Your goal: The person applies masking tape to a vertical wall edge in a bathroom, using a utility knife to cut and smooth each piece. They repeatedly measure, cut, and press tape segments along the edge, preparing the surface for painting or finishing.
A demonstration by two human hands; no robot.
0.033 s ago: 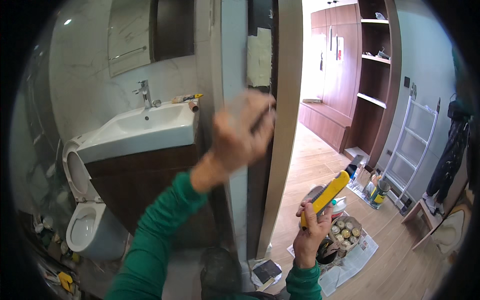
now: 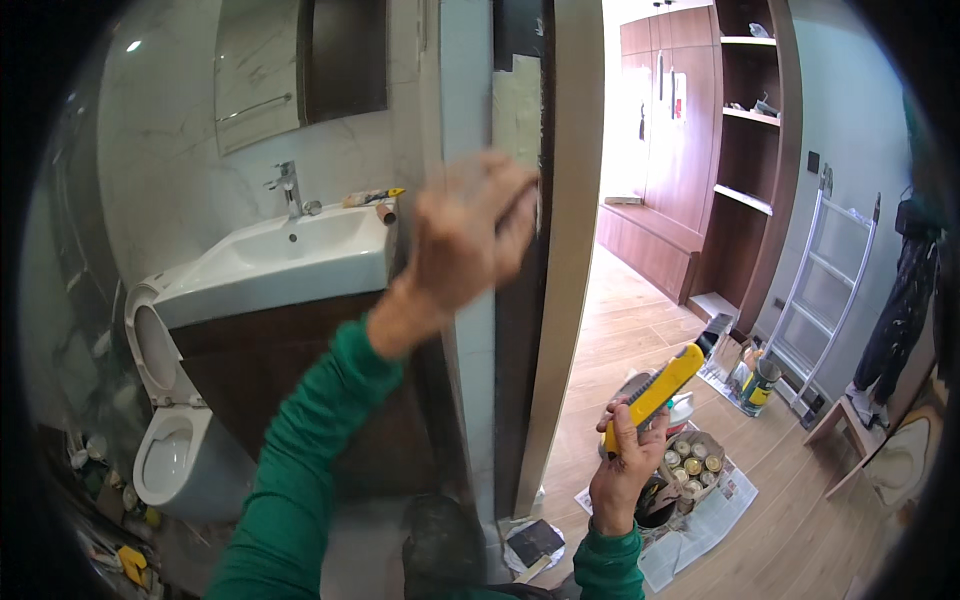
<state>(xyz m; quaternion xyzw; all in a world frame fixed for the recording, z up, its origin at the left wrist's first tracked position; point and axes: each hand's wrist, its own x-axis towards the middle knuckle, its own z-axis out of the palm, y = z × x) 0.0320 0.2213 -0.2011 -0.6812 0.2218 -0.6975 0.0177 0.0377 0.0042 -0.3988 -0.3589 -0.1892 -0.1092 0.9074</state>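
Note:
My left hand (image 2: 462, 232), smeared by motion, is raised in front of the dark door-frame strip (image 2: 519, 380). Its fingers are curled together; what they hold, if anything, I cannot make out. Just above them, a pale filler patch (image 2: 516, 105) covers part of the strip. Lower right, my right hand (image 2: 628, 465) is closed around the handle of a yellow utility knife (image 2: 655, 392), which tilts up and to the right, away from the door frame.
A white sink (image 2: 285, 250) and a toilet (image 2: 180, 455) stand at left. Right of the doorway, a box of small cans (image 2: 690, 466) sits on newspaper (image 2: 725, 510). Farther right are a ladder (image 2: 825, 280) and a person (image 2: 905, 300) on a low wooden bench (image 2: 848, 430).
My left hand has shifted slightly up and to the left along the strip. My right hand, still holding the utility knife, has moved a little to the right.

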